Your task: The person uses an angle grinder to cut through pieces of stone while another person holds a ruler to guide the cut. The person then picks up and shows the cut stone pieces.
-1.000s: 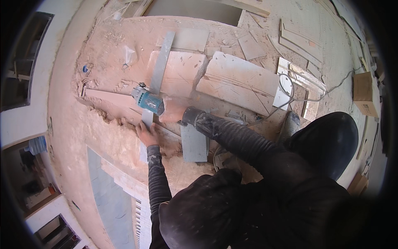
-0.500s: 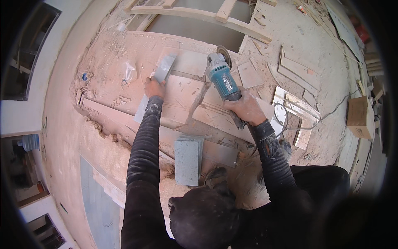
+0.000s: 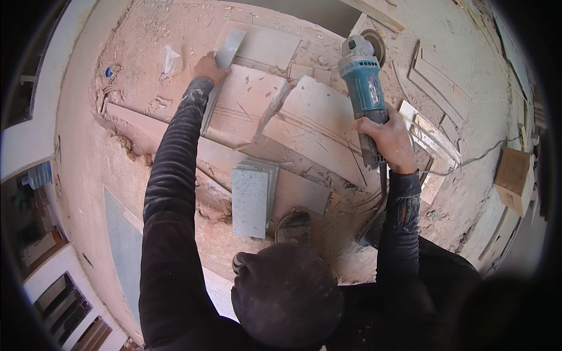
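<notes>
My left hand grips a narrow light-grey tile strip at upper centre, where it lies over pale, dust-covered broken slabs. My right hand is wrapped round the rear body of a teal angle grinder, holding it to the right of the slabs with its disc at the top end and its cord hanging below. Nearer my body, below the slabs, sits a stack of speckled grey tile pieces. Pink dust covers the surfaces around both hands.
A cardboard box and long boards stand at the right, with a cable crossing towards them. Offcut strips lie right of the grinder. An opening edged with timber is at the top. Windows and a wall run along the left. A plastic bag lies upper left.
My left hand has moved up along the strip. My right hand has swung the grinder from over the strip out to the right, turning its head away from me.
</notes>
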The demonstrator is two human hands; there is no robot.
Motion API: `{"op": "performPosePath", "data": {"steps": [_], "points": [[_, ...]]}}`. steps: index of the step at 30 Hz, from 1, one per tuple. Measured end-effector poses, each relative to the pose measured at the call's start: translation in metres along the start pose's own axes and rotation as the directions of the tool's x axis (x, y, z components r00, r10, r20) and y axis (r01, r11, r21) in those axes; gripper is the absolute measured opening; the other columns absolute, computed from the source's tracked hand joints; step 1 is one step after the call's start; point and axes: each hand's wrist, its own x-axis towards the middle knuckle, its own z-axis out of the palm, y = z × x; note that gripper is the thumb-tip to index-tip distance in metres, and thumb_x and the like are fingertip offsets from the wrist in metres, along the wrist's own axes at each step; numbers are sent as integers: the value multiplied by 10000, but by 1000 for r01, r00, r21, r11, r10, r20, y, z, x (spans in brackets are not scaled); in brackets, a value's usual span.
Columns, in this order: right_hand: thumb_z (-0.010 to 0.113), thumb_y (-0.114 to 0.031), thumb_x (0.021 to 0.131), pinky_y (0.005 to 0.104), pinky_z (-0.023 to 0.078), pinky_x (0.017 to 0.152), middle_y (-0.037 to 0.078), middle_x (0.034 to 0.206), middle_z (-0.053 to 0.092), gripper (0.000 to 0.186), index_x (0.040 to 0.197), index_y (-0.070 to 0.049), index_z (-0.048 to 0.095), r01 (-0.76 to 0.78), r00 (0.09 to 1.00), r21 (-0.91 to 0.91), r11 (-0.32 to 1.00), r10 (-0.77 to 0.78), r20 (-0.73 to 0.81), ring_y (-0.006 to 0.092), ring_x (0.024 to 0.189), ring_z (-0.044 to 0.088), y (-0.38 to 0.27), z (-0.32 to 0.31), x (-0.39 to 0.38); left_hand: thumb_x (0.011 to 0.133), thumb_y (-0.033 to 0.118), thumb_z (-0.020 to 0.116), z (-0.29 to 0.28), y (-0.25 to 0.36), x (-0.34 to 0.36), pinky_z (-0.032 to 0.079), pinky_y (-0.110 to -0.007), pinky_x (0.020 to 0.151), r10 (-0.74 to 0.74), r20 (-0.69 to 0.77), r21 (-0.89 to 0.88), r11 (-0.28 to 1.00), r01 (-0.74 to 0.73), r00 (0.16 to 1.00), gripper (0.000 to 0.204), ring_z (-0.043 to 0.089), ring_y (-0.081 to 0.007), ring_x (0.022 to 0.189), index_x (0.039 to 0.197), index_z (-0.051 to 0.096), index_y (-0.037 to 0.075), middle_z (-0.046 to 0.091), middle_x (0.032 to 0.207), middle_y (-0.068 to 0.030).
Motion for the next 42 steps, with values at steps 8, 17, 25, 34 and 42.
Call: {"op": "performPosePath", "data": {"steps": [8,17,25,34,42], "points": [[736,-320,669,316,490,652,116,766,643,485,963,52,638,9,999,-17,1000,-9,34,196,669,606,-1,25,2,658,504,800,-7,-12,16,506,-385,948,-136,245,68,990,123,960,734,649,-334,1080,1161,649,-8,662,1150,-222],[685,-170,721,287,466,618,72,826,607,403,1052,36,582,-46,997,142,989,37,65,149,668,557,3,28,-9,625,379,851,-23,13,-24,505,-421,951,-159,117,-104,980,171,980,759,596,-386,1126,1189,573,-47,595,1201,-251],[705,-195,715,297,468,699,82,892,615,484,1114,40,565,-33,992,154,987,13,126,178,763,578,15,29,11,669,342,837,-73,-60,-81,529,-422,904,-269,-8,-36,963,269,963,631,624,-362,1081,1136,607,-14,589,1203,-212],[711,-184,694,315,479,675,82,890,590,451,1067,10,548,-5,991,208,978,-23,132,189,744,576,7,48,2,674,382,831,-71,-253,-255,515,-446,921,-561,-11,128,820,558,828,603,618,-384,1074,1084,645,-18,603,1156,-234],[701,-147,705,299,474,576,65,760,599,350,999,0,580,29,991,225,974,-58,120,172,604,571,-10,61,-16,687,399,810,-42,-302,-341,520,-431,925,-700,94,96,714,693,708,585,629,-385,1067,1091,675,-3,620,1161,-232]]}}
